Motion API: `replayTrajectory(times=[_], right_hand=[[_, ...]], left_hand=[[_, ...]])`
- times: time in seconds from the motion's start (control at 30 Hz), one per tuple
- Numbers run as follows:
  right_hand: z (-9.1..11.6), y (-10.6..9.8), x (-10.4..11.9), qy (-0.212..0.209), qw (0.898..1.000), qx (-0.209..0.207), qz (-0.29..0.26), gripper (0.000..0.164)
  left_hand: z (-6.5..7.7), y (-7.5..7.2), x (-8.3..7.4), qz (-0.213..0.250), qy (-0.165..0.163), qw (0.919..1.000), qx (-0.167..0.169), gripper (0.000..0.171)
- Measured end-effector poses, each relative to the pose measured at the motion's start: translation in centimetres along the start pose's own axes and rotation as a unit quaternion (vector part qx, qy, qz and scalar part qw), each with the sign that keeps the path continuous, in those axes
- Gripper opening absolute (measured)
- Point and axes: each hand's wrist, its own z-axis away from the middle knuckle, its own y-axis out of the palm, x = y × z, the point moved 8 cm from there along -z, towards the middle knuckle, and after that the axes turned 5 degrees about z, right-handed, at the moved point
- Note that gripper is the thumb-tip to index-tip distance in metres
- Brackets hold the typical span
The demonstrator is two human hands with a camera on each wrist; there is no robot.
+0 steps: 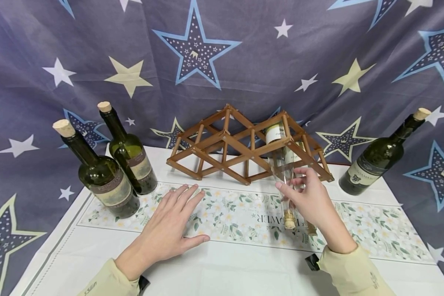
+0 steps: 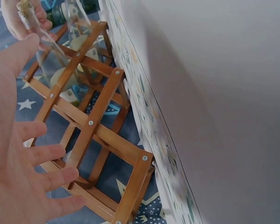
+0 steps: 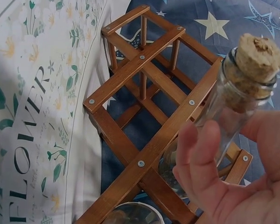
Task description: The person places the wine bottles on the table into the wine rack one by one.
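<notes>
My right hand (image 1: 311,199) grips a clear glass bottle (image 1: 277,161) by its neck, fingers curled round it. This bottle has a white label and a cork (image 3: 259,60), and its neck points towards me. Its body lies inside an upper opening at the right of the wooden lattice wine rack (image 1: 225,135). A second clear corked bottle (image 1: 291,157) lies in the rack just right of and below it, partly hidden by my right hand. My left hand (image 1: 172,222) is spread flat over the floral runner, in front of the rack's left end, holding nothing.
Two dark green corked wine bottles, a nearer one (image 1: 109,185) and a farther one (image 1: 133,162), stand left of the rack. Another green bottle (image 1: 377,160) stands at the right. A floral runner (image 1: 237,216) crosses the white table (image 1: 244,273); a starry cloth (image 1: 244,53) hangs behind.
</notes>
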Motion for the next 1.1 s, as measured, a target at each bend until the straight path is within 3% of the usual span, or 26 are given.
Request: replayTrajectory(times=[1.1], right_hand=[[-1.9,0.5,-0.3,-0.015,0.999,-0.019,0.023,0.082]], left_hand=[[0.1,-0.2,0.0,0.001,0.006,1.0,-0.005,0.104]])
